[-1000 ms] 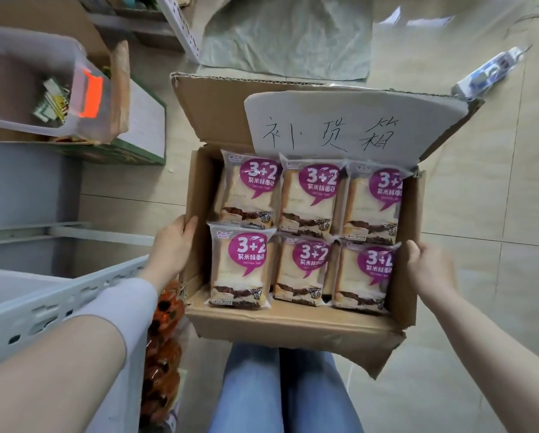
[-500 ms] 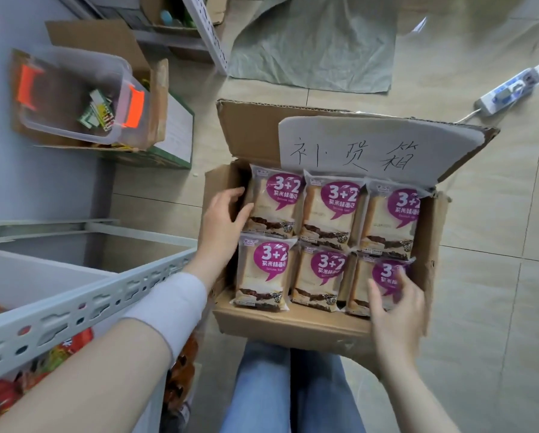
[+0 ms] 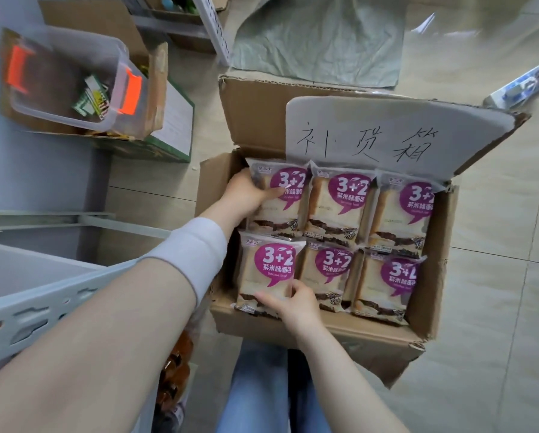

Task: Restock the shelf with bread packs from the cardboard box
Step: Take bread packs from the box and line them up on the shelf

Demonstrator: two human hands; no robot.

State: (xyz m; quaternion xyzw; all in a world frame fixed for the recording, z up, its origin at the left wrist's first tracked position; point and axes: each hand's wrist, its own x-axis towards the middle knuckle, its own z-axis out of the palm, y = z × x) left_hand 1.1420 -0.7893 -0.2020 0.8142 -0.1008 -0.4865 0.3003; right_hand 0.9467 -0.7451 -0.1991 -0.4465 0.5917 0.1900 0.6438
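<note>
Your knees in pale blue jeans (image 3: pixel 262 392) are showing at the bottom, and the open brown cardboard box (image 3: pixel 324 334) is sitting just past them on the floor. Inside it, six clear-wrapped packs of white sliced bread with a dark filling are lying flat in two rows of three, edges touching. Your right hand (image 3: pixel 293 303) is pinching the lower edge of the near-left bread pack (image 3: pixel 268 270), thumb on its front and fingers curled beneath. Your left hand (image 3: pixel 246 195), its wrist wearing a white sleeve cuff (image 3: pixel 196 254), is gripping the left side of the far-left bread pack (image 3: pixel 280 201), thumb lying across the wrapper.

Each pack is carrying a purple speech-bubble label reading "3+2" above Chinese characters, with small print you cannot read from here. A white paper sheet (image 3: pixel 386 132) on the raised far flap is showing three handwritten black characters, 补货箱.

The pale grey perforated metal shelf (image 3: pixel 43 301) is standing at your near left, with orange-wrapped goods (image 3: pixel 177 370) stacked below its edge. The floor is beige tile (image 3: pixel 496 245). Farther left, a clear plastic tub with orange clip handles (image 3: pixel 71 79) is resting in another cardboard carton, and a crumpled grey-green sack (image 3: pixel 318 39) is lying beyond the box, with a white power strip (image 3: pixel 524 84) at far right.
</note>
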